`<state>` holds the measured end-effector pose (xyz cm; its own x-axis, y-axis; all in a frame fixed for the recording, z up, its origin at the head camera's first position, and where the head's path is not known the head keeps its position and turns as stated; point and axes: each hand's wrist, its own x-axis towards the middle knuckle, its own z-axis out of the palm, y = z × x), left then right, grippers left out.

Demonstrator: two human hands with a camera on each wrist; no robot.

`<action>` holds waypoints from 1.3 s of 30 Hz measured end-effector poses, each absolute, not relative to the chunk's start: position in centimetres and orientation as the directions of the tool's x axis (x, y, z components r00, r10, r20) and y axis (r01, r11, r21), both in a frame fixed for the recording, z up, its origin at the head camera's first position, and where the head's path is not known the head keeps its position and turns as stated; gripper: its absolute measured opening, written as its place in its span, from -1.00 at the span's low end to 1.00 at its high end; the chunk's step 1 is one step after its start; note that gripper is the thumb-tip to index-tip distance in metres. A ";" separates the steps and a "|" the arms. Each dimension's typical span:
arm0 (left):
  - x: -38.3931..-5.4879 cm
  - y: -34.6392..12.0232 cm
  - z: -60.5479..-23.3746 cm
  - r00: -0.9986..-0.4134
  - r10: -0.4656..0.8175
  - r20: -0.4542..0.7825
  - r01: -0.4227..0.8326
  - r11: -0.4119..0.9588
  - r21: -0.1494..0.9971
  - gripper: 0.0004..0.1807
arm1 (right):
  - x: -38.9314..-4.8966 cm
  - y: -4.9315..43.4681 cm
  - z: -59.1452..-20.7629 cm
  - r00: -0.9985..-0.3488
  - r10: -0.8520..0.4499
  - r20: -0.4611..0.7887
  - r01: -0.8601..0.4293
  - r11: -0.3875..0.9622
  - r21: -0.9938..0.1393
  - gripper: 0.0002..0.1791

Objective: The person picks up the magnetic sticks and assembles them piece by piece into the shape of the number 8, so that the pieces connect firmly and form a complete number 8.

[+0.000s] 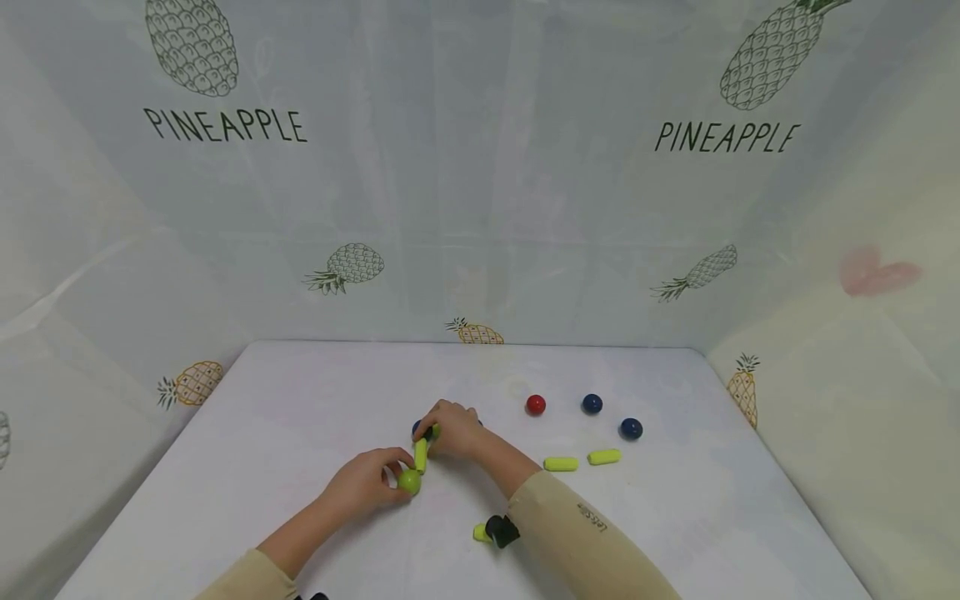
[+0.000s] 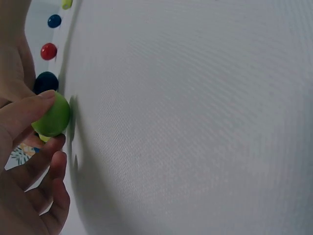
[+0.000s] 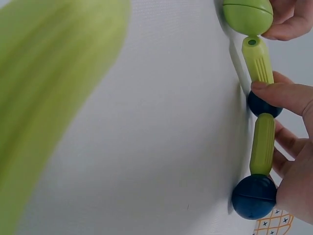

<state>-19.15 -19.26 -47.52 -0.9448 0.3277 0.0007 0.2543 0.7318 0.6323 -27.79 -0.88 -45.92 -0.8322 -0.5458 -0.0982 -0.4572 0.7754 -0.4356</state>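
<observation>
Right wrist view: right hand (image 3: 301,164) pinches stick (image 3: 257,62) and blue ball (image 3: 261,104), left hand (image 3: 296,22) grips green ball (image 3: 248,19); off-axis pressure could dislodge the stick.

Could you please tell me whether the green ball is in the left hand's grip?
Yes, it's held: the left hand pinches the green ball between thumb and fingers.

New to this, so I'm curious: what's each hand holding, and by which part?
The left hand pinches the green ball by opposite sides; the right hand grips where a lime rod meets a dark blue ball.
</observation>
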 end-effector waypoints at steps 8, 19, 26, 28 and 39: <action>-19.3 -18.9 -47.6 -0.940 0.340 0.015 0.275 0.735 0.620 -0.62 | -27.9 -1.1 -45.9 -0.844 -0.525 -0.108 -0.433 0.787 -0.440 -0.73; -19.4 -18.7 -47.8 -0.938 0.346 0.032 0.293 0.739 0.607 -0.60 | -28.0 -1.2 -46.0 -0.846 -0.523 -0.103 -0.431 0.785 -0.445 -0.75; -19.7 -18.6 -47.7 -0.938 0.348 0.014 0.280 0.729 0.624 -0.55 | -28.1 -0.7 -45.7 -0.842 -0.532 -0.093 -0.429 0.763 -0.483 -0.71; -19.8 -18.6 -47.8 -0.938 0.347 0.004 0.267 0.716 0.645 -0.53 | -28.1 -0.3 -45.6 -0.842 -0.534 -0.077 -0.429 0.749 -0.505 -0.72; -20.8 -19.0 -47.8 -0.925 0.367 -0.094 0.157 0.597 0.787 -0.40 | -27.7 2.4 -44.3 -0.867 -0.498 -0.031 -0.392 0.719 -0.574 -0.73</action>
